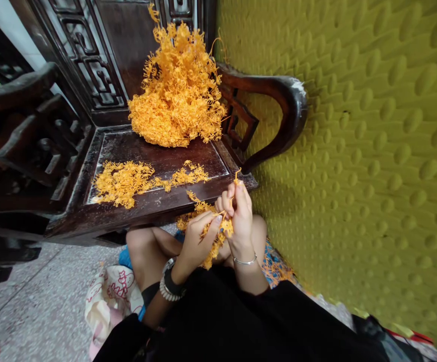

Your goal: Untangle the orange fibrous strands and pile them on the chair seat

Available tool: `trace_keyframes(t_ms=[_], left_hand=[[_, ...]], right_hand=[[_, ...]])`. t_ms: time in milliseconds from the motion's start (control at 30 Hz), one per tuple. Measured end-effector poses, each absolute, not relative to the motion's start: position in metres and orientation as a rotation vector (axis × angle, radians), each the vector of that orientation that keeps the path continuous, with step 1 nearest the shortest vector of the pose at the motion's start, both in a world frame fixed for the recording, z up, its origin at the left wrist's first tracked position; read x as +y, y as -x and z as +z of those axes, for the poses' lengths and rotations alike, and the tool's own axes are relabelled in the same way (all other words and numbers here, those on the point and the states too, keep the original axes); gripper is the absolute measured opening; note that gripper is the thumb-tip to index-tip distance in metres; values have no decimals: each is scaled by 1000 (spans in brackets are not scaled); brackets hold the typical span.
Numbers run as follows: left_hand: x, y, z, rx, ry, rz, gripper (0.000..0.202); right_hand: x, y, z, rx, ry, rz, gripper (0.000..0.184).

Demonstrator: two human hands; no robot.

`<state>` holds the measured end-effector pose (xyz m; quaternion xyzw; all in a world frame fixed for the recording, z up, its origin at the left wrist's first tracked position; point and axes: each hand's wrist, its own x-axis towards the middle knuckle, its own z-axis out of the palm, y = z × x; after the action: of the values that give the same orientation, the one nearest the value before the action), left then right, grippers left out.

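Above my lap, both hands are close together with fingers pinched. My left hand [198, 236] is closed on the thin end of an orange plastic strand by thumb and forefinger. Just right of it and slightly higher, my right hand [241, 216] is closed on an orange strand [237, 175] whose curled tip sticks up above the fingers. Beneath and between the hands lies a cluster of orange plastic pieces [211, 255] with thin, leg-like branches, partly hidden by my fingers. Whether both hands hold one same strand I cannot tell.
A dark carved wooden chair [165, 201] stands in front, bearing a tall heap of orange pieces [178, 95] and a smaller flat pile [123, 181]. Its curved armrest [293, 110] juts right, beside a yellow-green padded wall [372, 151]. A white cloth bag [103, 291] sits on the floor.
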<state>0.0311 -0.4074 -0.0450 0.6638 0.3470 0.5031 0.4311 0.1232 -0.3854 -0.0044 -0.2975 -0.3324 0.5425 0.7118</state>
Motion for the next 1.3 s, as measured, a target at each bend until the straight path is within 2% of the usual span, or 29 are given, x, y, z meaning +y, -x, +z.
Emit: trace_keyframes(t_ms=[100, 233, 433, 567, 667, 767, 933, 1067, 1200, 1300], left_hand=[[-409, -31, -47, 834, -1584, 1294, 33], [-409, -27, -51, 790, -1555, 1271, 20], [-407, -26, -49, 847, -1557, 1239, 14], [-407, -27, -49, 888, -1471, 1198, 27], [-408, -30, -56, 741, -1365, 1113, 34], [-409, -39, -61, 580, -973, 1151, 40], [-418, -51, -50, 550, -397, 1129, 47], [-437, -40, -46, 505, -609, 1126, 47], [-455, -20, -57, 502, -886, 1259, 44], [-452, -15, -62, 586, -965, 1286, 43]], right_hand=[[-383, -126, -5, -725, 670, 1192, 33], [-381, -125, -7, -757, 702, 1143, 33], [-382, -120, -12, -849, 809, 1016, 34], [-381, -126, -10, -765, 727, 1138, 32], [-380, -134, 0, -647, 647, 1293, 35], [-382, -133, 10, -596, 617, 1307, 36], [-390, -119, 15, -615, 640, 1169, 37], [-392, -143, 26, -659, 636, 1033, 36], [-392, -194, 44, -608, 511, 606, 38], [-395, -204, 48, -640, 510, 622, 31]])
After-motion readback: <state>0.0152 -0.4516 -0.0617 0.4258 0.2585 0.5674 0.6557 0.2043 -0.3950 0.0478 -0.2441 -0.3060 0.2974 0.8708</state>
